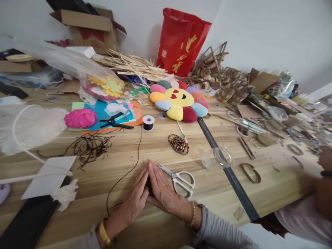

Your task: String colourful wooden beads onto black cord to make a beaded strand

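Observation:
My left hand and my right hand lean against each other over the table edge, fingers stretched out and fingertips touching. Something dark shows in the gap between the palms; I cannot make out whether it is an object or shadow. White-handled scissors lie right beside my right hand. A thin black cord runs down the table past my left hand, from near a spool of black cord. Beyond my fingertips rests a heap of multicoloured bead strings.
Behind lie a flower-shaped cushion, a red bag and wooden strips. On the left are pliers, pink yarn and tangled black cord. Tape rolls sit right; another person's hand shows at the edge.

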### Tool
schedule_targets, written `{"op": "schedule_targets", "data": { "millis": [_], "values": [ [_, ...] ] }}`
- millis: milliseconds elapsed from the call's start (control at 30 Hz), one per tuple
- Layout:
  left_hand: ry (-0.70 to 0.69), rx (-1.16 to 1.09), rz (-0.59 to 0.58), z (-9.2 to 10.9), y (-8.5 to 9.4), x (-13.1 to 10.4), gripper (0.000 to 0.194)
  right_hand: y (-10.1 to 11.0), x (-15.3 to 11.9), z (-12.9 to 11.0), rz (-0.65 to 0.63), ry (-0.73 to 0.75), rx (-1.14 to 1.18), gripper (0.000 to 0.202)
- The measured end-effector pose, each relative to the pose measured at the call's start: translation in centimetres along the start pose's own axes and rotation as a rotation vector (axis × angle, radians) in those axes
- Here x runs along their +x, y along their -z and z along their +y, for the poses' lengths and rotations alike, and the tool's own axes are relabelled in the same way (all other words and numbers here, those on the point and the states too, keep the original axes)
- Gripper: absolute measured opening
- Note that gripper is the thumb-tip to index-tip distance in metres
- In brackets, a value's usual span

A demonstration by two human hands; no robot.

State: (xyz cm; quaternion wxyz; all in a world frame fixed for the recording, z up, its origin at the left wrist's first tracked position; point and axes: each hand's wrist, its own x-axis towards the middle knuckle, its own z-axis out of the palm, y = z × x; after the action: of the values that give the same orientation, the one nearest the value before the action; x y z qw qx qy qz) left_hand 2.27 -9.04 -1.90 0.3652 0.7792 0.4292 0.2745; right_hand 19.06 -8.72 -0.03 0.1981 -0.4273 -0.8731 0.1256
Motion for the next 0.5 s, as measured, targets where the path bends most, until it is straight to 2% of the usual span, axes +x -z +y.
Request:
{"op": "schedule_targets", "data": {
  "millis": [233,500],
  "values": [
    [0.11,-0.092,-0.017,0.3,0.3,-0.4,0.067,-0.2,0.9,0.0,-0.032,-0.039,0.037,0.097],
    [0.218,-0.347,-0.064,-0.1,3.1,1.4,0.059,-0.2,1.1,-0.2,0.005,-0.055,0.059,0.109]
  ]
}}
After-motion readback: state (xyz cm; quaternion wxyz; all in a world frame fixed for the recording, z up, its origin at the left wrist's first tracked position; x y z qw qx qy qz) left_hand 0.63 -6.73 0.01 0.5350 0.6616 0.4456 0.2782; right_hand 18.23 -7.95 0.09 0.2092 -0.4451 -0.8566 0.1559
